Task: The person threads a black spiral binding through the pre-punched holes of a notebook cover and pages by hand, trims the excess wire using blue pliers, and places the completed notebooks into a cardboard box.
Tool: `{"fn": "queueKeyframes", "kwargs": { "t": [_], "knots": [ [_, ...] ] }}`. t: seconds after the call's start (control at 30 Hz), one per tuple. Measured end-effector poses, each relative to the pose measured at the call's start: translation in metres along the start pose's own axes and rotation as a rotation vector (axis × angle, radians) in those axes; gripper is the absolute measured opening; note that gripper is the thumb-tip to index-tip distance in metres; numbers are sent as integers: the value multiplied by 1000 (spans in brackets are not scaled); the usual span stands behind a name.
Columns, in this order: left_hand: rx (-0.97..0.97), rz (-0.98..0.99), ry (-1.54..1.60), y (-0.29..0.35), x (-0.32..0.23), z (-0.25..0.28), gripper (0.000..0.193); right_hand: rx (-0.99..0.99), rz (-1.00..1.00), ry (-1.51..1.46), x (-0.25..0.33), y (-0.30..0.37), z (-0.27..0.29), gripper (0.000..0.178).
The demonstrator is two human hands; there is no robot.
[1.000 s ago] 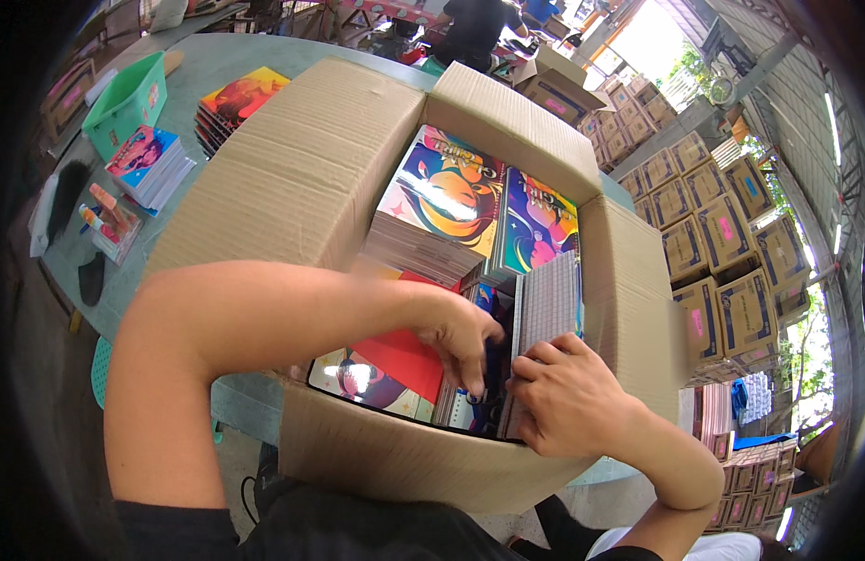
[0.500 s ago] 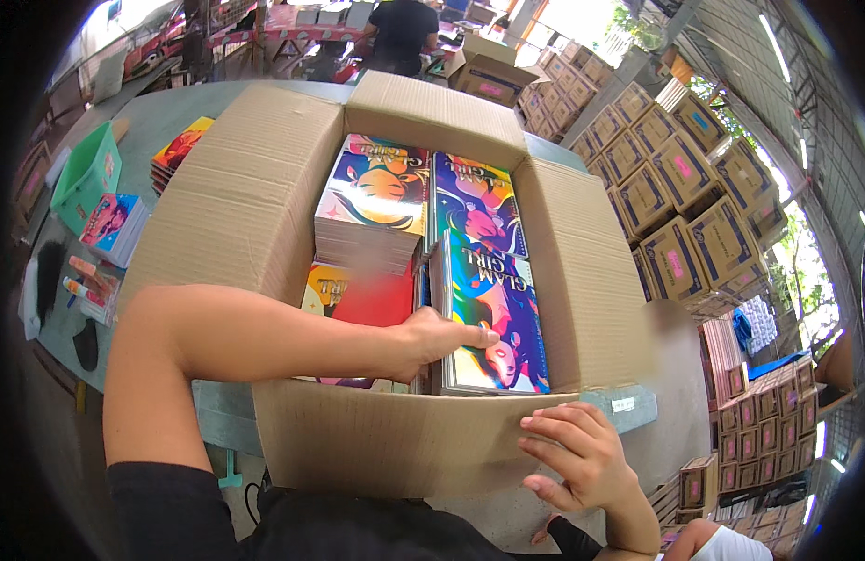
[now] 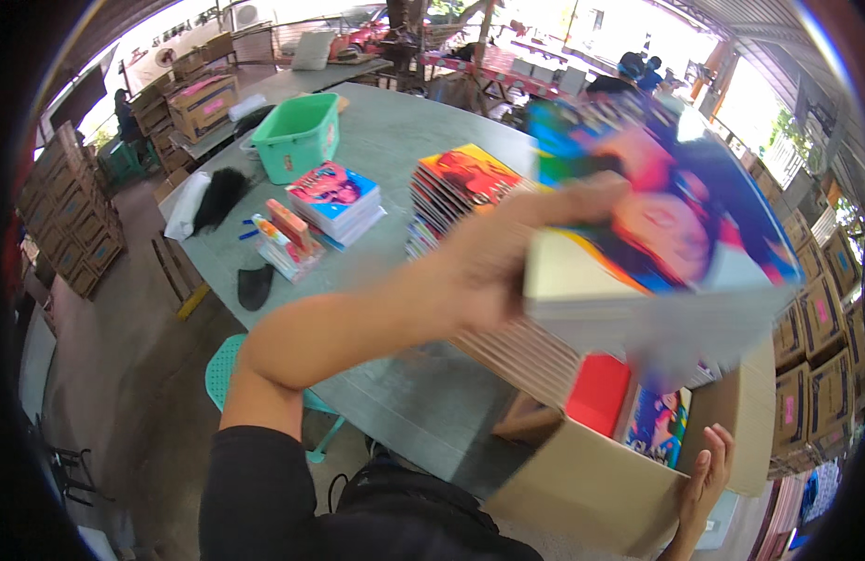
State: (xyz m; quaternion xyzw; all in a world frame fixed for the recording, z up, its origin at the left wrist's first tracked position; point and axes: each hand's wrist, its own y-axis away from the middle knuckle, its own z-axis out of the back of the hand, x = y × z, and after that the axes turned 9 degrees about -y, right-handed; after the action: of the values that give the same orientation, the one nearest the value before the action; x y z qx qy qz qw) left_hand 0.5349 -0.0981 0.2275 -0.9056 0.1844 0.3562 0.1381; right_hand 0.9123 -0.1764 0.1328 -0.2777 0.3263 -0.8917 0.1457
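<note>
My left hand grips a thick stack of colourful books and holds it up in the air above the cardboard box; the stack is blurred by motion. My right hand rests flat against the near right outer wall of the box, fingers spread. Inside the box I see a red book and a blue illustrated one; the raised stack hides the rest of the inside.
On the grey table lie a pile of orange-covered books, a smaller pile with blue and pink covers, a green plastic bin and small items. Stacked cartons line the right and far left. People stand far back.
My left hand has lifted a stack of books out of the box and raised it high. The view has swung left toward the table. My right hand stays on the box's near wall.
</note>
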Motion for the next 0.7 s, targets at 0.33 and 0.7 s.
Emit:
{"fn": "queueKeyframes", "kwargs": {
  "t": [0.33, 0.7],
  "knots": [
    [-729, -435, -491, 57, -159, 293, 47, -130, -325, 3, -44, 30, -32, 56],
    [-824, -92, -33, 90, -137, 487, 55, -127, -336, 5, -62, 36, -31, 47]
  ]
}}
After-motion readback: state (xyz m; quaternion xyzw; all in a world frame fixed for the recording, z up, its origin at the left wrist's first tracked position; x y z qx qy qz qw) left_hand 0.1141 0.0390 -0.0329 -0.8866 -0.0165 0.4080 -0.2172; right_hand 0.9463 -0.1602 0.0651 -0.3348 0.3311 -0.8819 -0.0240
